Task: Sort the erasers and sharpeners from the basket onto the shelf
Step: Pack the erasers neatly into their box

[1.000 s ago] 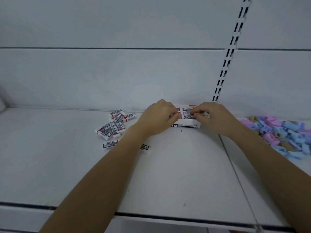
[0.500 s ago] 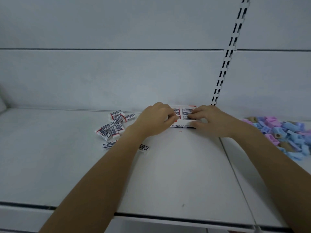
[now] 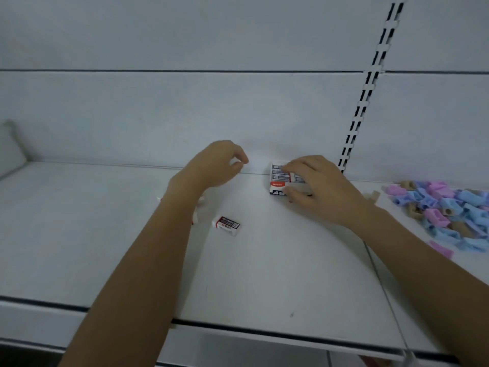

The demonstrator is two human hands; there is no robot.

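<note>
Eraser box (image 3: 277, 187) marked "4B" | right hand (image 3: 317, 186) grips it | left hand (image 3: 214, 165) curled, hold unclear

Shop display. A white shelf (image 3: 264, 274) and back panel (image 3: 185, 115) meet at a slotted upright (image 3: 362, 102). Boxed erasers (image 3: 279, 178) lie left of it, loose sharpeners (image 3: 449, 215) right.

Single head-worn wide-angle camera looking forward and slightly down across white shelf (image 3: 264, 274), facing back panel (image 3: 185, 115) almost squarely. Sitting close: both forearms filling lower frame, left hand (image 3: 214, 165), right hand (image 3: 315, 186) and eraser box (image 3: 279, 178) lying near frame centre. Shelf front edge crossing bottom of frame. Slotted upright (image 3: 370, 83) leaning at upper right.
</note>
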